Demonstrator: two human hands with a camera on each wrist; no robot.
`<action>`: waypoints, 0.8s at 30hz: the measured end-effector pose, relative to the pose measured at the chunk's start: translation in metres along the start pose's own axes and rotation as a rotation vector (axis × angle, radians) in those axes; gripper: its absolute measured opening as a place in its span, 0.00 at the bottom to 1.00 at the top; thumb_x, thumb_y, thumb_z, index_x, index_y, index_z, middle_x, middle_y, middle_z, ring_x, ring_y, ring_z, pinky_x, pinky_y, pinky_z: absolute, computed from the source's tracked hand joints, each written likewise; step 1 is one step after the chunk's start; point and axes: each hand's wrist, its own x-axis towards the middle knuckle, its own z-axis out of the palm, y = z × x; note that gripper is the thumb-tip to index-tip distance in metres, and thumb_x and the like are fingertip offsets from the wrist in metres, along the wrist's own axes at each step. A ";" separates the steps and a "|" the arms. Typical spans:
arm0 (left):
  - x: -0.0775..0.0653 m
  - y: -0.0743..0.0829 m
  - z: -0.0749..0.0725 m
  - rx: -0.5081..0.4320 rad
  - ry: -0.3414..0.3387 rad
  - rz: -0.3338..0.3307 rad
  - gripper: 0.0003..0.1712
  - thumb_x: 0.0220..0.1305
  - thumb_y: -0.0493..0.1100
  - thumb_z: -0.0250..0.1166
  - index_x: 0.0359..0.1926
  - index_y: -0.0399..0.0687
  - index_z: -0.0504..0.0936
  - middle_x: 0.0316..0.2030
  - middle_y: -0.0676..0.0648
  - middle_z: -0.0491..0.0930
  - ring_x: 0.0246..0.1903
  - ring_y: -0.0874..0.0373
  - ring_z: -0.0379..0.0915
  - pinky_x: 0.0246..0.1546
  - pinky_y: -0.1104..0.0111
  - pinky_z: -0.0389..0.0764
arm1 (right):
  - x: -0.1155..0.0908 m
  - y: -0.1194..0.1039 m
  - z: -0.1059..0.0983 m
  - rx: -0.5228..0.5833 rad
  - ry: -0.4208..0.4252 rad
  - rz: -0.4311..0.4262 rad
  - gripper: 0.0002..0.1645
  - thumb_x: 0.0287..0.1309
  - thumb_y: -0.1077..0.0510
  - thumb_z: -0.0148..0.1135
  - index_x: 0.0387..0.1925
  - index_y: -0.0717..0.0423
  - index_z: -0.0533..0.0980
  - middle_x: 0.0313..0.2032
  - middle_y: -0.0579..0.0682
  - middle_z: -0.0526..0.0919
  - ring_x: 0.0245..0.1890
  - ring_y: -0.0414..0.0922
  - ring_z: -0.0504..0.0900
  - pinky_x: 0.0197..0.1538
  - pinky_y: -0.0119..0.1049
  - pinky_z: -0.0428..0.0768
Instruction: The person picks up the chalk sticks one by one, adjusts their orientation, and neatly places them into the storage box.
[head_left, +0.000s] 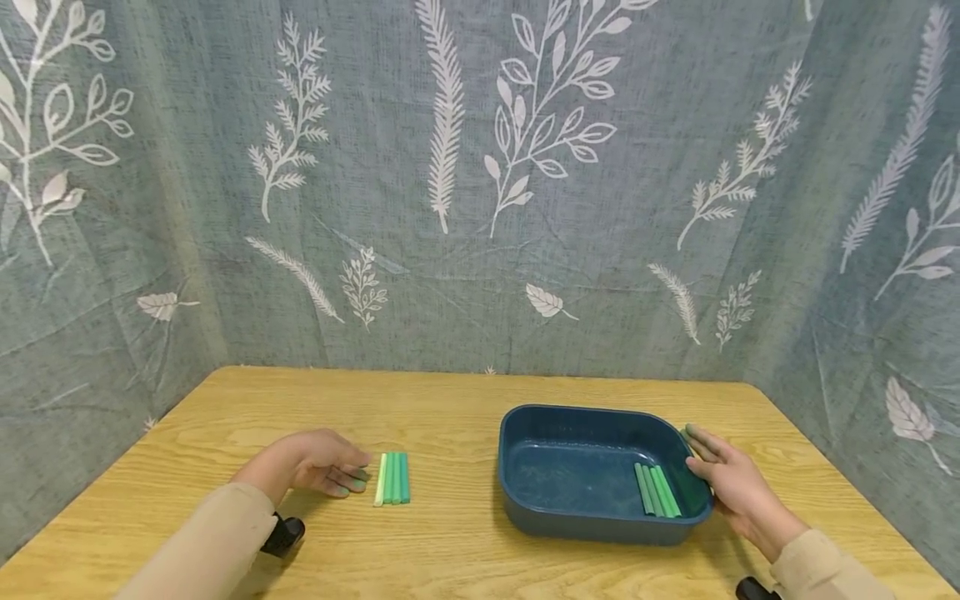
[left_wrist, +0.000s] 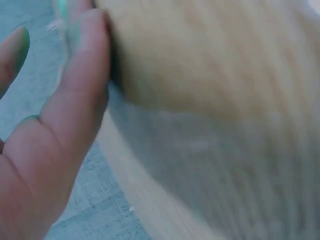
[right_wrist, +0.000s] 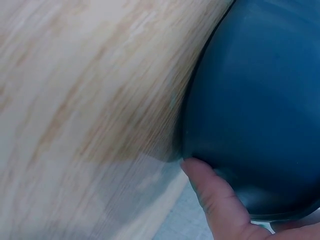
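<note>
A row of several chalk sticks [head_left: 392,478], pale yellow-green to teal, lies side by side on the wooden table. Just left of them is my left hand [head_left: 330,463], fingers loosely bent and nothing in its grasp, with green smudges on the fingertips. My right hand [head_left: 731,483] holds the right end of a dark blue plastic tub [head_left: 577,527], thumb at the rim and fingers along the outer wall. Inside the tub, against its right end, more green chalk sticks [head_left: 657,491] lie in a row. The right wrist view shows a finger [right_wrist: 215,200] against the tub's outer wall.
Grey-blue fabric [head_left: 480,300] with white leaf prints hangs behind the table and on both sides. Bare tabletop [head_left: 450,417] lies between the loose row and the tub. Black wrist devices [head_left: 282,535] show under both sleeves.
</note>
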 end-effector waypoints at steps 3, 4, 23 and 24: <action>-0.002 0.002 0.003 0.028 0.016 -0.028 0.23 0.72 0.40 0.57 0.55 0.21 0.68 0.36 0.40 0.76 0.33 0.54 0.77 0.38 0.65 0.82 | 0.000 0.000 0.001 -0.001 0.001 0.005 0.37 0.75 0.66 0.39 0.75 0.63 0.35 0.74 0.65 0.36 0.71 0.67 0.43 0.57 0.48 0.75; -0.003 0.004 0.005 0.042 0.014 -0.036 0.20 0.72 0.40 0.57 0.50 0.22 0.69 0.35 0.41 0.76 0.31 0.55 0.77 0.37 0.66 0.81 | 0.000 0.000 0.001 -0.004 0.001 0.006 0.37 0.75 0.66 0.39 0.75 0.63 0.35 0.74 0.65 0.36 0.71 0.68 0.43 0.57 0.48 0.75; -0.001 0.016 0.012 0.201 0.023 -0.086 0.09 0.69 0.36 0.61 0.33 0.33 0.78 0.23 0.47 0.75 0.24 0.59 0.73 0.31 0.71 0.80 | -0.001 -0.001 0.002 -0.005 -0.008 0.002 0.37 0.75 0.66 0.39 0.75 0.63 0.34 0.73 0.66 0.35 0.71 0.68 0.44 0.54 0.44 0.77; -0.002 0.015 0.010 0.174 0.008 -0.073 0.09 0.70 0.35 0.59 0.39 0.30 0.78 0.25 0.46 0.76 0.25 0.59 0.74 0.32 0.70 0.80 | -0.001 -0.001 0.002 -0.008 -0.008 0.001 0.37 0.75 0.66 0.38 0.75 0.63 0.34 0.73 0.66 0.35 0.71 0.68 0.44 0.54 0.44 0.77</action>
